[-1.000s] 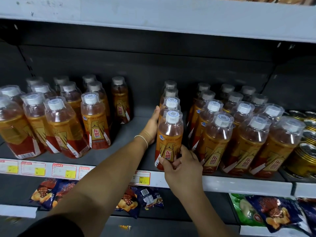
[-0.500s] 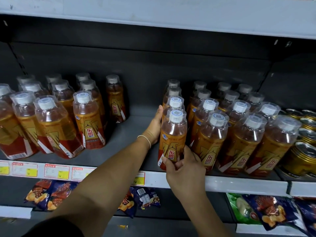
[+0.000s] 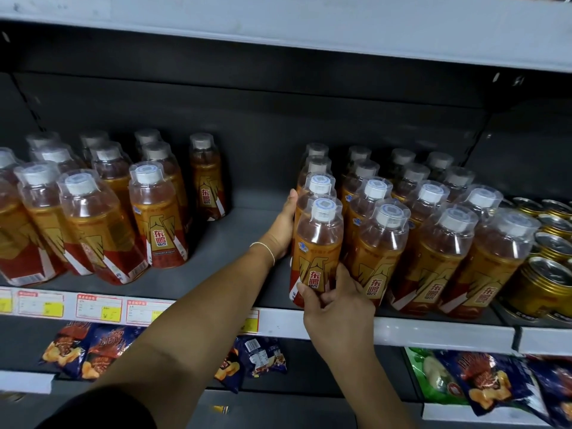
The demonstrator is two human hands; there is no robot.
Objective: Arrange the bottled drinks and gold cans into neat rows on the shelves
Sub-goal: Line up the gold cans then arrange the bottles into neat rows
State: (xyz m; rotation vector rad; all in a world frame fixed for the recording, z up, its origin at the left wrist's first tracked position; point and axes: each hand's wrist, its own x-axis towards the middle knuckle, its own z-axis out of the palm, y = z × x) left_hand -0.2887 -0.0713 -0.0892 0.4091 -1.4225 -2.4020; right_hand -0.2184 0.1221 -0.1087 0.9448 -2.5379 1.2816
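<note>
Nudged front bottle [image 3: 317, 252] a shade right since a second ago, snug against next row [image 3: 382, 243]. Grips its lower label with right hand [image 3: 337, 301], fingers and thumb curled round the base, likely to square it at the shelf [image 3: 235, 243] edge. Lays left hand [image 3: 283, 224] flat, fingers straight, along the left side of the file [image 3: 318, 184] behind it, seemingly as a fence for a straight line front to back. Holds bottle upright at the near lip, right of a gap; leaves cans [image 3: 544, 274] at far right and looser bottle group [image 3: 154, 218] at left untouched.
</note>
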